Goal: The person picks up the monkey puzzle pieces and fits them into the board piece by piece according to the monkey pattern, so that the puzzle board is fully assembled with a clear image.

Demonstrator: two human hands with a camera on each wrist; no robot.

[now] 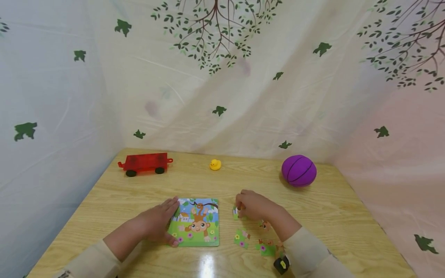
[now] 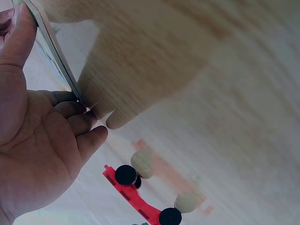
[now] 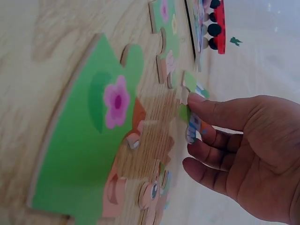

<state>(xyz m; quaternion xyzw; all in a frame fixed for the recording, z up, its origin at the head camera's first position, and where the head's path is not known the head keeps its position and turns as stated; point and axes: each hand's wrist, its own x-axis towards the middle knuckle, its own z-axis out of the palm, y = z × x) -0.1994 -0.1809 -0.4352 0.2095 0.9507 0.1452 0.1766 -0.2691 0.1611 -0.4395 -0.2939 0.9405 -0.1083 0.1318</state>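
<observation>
One puzzle (image 1: 196, 224) lies on our desk (image 1: 187, 184), our left hand (image 1: 155, 223) spread along its left edge — to steady it, we judge — while our right hand (image 1: 256, 205) pinches a piece (image 1: 235, 213), perhaps two, near loose pieces (image 1: 240, 237).

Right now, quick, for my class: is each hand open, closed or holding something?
Left hand: open, touching the puzzle at its left side.
Right hand: holding a piece, pinched by thumb and fingers.

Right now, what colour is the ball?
The ball is purple with black lines, clearest in the head view.
</observation>
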